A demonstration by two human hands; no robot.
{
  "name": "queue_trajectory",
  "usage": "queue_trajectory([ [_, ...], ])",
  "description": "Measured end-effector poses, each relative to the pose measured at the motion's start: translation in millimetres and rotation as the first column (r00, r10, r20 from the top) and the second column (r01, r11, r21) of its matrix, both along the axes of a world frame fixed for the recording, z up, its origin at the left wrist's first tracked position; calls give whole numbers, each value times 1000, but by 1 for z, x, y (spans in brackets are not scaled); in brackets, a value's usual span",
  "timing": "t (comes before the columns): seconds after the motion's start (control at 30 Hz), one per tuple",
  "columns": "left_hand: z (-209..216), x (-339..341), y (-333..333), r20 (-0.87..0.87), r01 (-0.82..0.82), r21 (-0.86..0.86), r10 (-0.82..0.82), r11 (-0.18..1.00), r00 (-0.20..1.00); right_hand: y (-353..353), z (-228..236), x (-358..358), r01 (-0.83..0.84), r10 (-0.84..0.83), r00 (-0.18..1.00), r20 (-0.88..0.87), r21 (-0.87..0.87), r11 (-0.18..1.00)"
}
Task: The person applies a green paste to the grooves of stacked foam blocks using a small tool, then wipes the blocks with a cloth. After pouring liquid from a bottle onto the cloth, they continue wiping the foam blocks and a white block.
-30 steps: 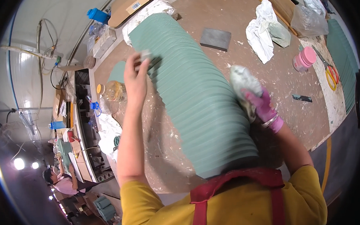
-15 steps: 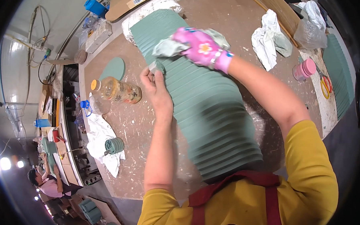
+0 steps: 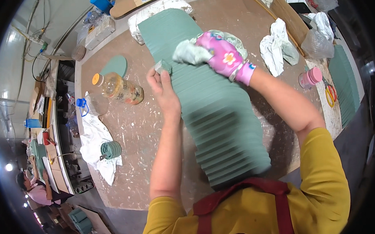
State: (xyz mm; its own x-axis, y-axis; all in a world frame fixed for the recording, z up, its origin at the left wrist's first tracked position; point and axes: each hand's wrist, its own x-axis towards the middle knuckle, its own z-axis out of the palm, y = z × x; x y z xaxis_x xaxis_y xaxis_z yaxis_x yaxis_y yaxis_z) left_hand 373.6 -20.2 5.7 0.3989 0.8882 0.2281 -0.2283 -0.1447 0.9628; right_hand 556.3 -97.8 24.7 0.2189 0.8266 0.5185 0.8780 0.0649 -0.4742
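A long green sheet with crosswise ridges [image 3: 211,91] stretches over the table from the far side to my body. My right hand [image 3: 224,54], in a pink flowered glove, grips a pale crumpled cloth [image 3: 189,52] against the sheet's upper right part; motion blurs it slightly. Bare, my left hand [image 3: 165,86] rests at the sheet's left edge, thumb and fingers closed on a small pale-and-green block [image 3: 163,67]. I cannot make out the block's kind.
Left of the sheet are a yellow-capped bottle [image 3: 121,89], a green disc [image 3: 115,65], a blue-capped bottle [image 3: 94,105] and a ribbed green roll [image 3: 110,150] on a white cloth [image 3: 98,133]. Rightward lie rags [image 3: 275,46], a pink-lidded jar [image 3: 310,77] and scissors [image 3: 330,93]. Another person [image 3: 40,192] works far left.
My right hand, with the cloth, has slid right and a little nearer to me over the ridged sheet. The left hand keeps its hold on the block. The whole view has shifted slightly.
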Motion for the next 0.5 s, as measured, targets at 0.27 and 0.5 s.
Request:
queue_trajectory([
  [0.27,-3,-4,5,78,44,0,-43,999,996,-81,-6,42,103,-248,844,-475,-312,945],
  [0.5,6,-90,-12,17,-212,-216,221,953,975,-76,34,-27,-155,132,982,-132,-183,971],
])
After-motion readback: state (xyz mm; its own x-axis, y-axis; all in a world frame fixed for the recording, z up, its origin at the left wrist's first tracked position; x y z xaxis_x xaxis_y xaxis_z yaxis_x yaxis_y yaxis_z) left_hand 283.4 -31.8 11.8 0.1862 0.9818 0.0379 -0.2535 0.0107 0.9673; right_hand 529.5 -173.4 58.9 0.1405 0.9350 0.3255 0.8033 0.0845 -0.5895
